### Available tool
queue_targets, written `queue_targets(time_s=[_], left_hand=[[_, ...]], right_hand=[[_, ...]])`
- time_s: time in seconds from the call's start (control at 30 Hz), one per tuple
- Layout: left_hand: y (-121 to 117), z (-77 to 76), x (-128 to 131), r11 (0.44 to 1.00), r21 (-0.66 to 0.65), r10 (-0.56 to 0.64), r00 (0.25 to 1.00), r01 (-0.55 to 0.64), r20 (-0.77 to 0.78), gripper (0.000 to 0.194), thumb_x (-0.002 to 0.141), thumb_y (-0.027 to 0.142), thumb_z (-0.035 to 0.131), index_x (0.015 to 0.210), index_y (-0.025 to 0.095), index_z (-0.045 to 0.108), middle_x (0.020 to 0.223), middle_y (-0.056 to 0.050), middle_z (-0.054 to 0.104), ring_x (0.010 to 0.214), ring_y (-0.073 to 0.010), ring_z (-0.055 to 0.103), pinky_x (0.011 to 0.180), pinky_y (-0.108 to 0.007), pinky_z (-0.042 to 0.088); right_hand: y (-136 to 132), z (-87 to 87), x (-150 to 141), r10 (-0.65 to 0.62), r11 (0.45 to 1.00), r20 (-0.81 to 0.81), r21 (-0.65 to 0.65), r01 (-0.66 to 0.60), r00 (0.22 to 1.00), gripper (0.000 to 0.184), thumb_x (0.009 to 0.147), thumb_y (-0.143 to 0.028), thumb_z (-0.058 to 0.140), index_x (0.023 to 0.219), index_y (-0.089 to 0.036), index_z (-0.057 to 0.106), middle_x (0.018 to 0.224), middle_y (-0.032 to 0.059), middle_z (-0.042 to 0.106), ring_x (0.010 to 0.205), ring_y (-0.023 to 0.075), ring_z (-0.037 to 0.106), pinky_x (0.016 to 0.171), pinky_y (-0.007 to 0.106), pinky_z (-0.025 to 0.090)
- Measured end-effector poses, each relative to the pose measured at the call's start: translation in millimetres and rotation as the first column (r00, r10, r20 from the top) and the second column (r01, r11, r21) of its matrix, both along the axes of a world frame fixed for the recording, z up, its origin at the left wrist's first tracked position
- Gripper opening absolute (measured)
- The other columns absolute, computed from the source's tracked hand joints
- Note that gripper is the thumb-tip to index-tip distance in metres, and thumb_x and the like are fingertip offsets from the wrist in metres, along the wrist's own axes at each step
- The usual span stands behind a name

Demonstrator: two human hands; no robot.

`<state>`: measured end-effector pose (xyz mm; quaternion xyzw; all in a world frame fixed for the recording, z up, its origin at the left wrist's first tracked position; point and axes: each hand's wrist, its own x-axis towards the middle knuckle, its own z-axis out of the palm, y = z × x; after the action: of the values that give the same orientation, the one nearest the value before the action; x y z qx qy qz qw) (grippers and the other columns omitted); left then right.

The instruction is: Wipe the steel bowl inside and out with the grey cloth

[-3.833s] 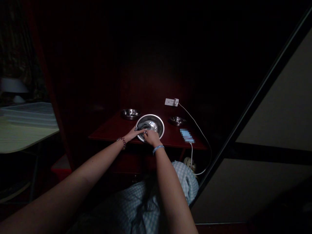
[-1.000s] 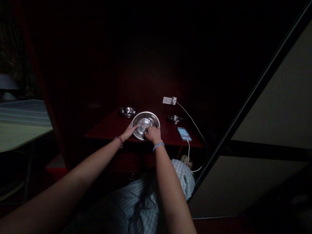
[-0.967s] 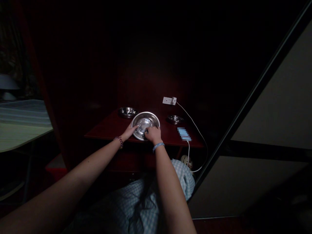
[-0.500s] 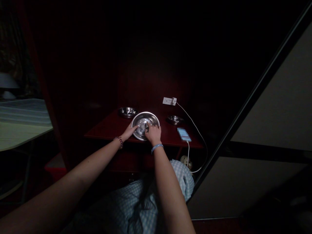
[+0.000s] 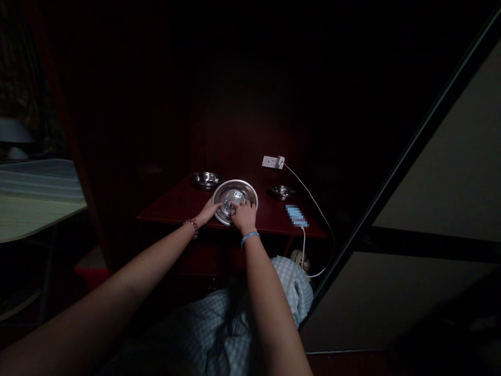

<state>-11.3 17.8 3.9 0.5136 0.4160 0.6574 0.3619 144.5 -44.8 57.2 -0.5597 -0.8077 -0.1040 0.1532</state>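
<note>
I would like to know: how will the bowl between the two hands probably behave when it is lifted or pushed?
The bowl looks like shiny metal, so it is probably stiff and unlikely to break. Its smooth, glossy surface may feel slippery. Being wide and open, it could tip if pressed on one side.

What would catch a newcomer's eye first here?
Probably the large metal bowl near the middle, bright against the dark red shelf, with the left hand on its rim and the right hand reaching into it. Next, the pixelated light-blue patch on the shelf's right, then the white wall socket behind.
</note>
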Motion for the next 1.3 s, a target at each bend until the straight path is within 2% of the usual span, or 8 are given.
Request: queue_targets(time_s=[0.37,0.83,1.3], left_hand=[[-4.2,-0.6,-1.0,0.998,0.051,-0.023,0.998,0.026,-0.055,0.049,0.073,0.021,0.065,0.121,0.013,0.062,0.126,-0.012,0.068,0.125,-0.0278,0.057,0.113,-0.043,0.037],[-5.1,0.3,-2.5,0.999,0.015,-0.045,0.997,0.046,-0.06,0.046,0.073,0.032,0.069,0.115,0.014,0.067,0.118,-0.011,0.072,0.117,-0.0286,0.062,0.109,-0.043,0.042],[-4.5,-0.4,-2.2,0.999,0.024,-0.033,0.997,0.035,-0.067,0.044,0.074,0.034,0.069,0.114,0.014,0.068,0.117,-0.01,0.073,0.12,-0.0285,0.06,0.109,-0.042,0.042]], right_hand=[[0.9,-1.4,-0.4,-0.014,1.0,0.016,0.012,0.014,1.0,0.044,0.091,-0.031,0.046,0.131,-0.026,0.062,0.128,0.0122,0.064,0.126,0.0297,0.045,0.1,0.044,0.03],[-1.8,-3.5,-1.3,-0.027,1.0,0.015,0.0,0.027,1.0,0.047,0.092,-0.032,0.045,0.136,-0.025,0.057,0.132,0.0128,0.062,0.129,0.0293,0.043,0.102,0.044,0.029],[-2.5,-3.3,-0.8,-0.029,1.0,0.007,-0.002,0.029,1.0,0.048,0.092,-0.031,0.045,0.139,-0.026,0.055,0.134,0.0121,0.06,0.127,0.0296,0.044,0.101,0.044,0.032]])
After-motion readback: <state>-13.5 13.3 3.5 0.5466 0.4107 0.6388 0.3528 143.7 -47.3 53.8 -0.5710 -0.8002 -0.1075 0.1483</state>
